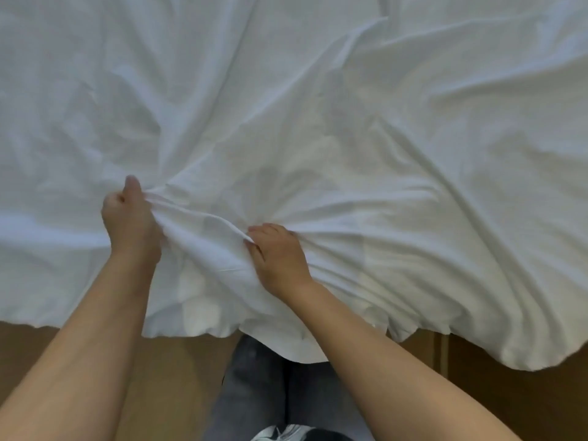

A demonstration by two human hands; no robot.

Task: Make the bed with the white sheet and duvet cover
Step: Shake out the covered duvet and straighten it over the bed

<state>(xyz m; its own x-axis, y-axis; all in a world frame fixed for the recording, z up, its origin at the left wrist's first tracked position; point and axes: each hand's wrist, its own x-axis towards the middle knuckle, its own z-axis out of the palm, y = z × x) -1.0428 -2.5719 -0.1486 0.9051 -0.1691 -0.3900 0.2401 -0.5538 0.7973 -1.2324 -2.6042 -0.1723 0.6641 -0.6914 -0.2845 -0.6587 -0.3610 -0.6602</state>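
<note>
Where the white bedding (318,106) is spread, nearly the whole upper view is filled by it, and the bed beneath is entirely covered; whether this layer is the sheet or the duvet cover cannot be told. The cloth is heavily creased, with long folds fanning outward from two gathered spots near its near edge. At the left spot the fabric is gripped by the left hand (129,218), whose fingers are curled into a bunch of cloth while the thumb is stretched forward along it. At the right spot a fold is pinched by the right hand (276,253), its fingertips bent down over the crease. Between the two hands a raised ridge (203,227) of fabric is drawn, lying diagonally from one grip to the other.

Below the hands the wavy hem (191,332) is seen hanging over the bed's side, lower at the right than at the left. Part of that hanging cloth is crossed and hidden by both bare forearms (95,345). Beneath the hem a brown panel (509,405) is exposed on either side, with an upright seam visible at the right. In the middle, the person's legs (254,377) in grey trousers are overlapped at the top by the hem, and a pale shoe (286,432) is glimpsed at the bottom edge.
</note>
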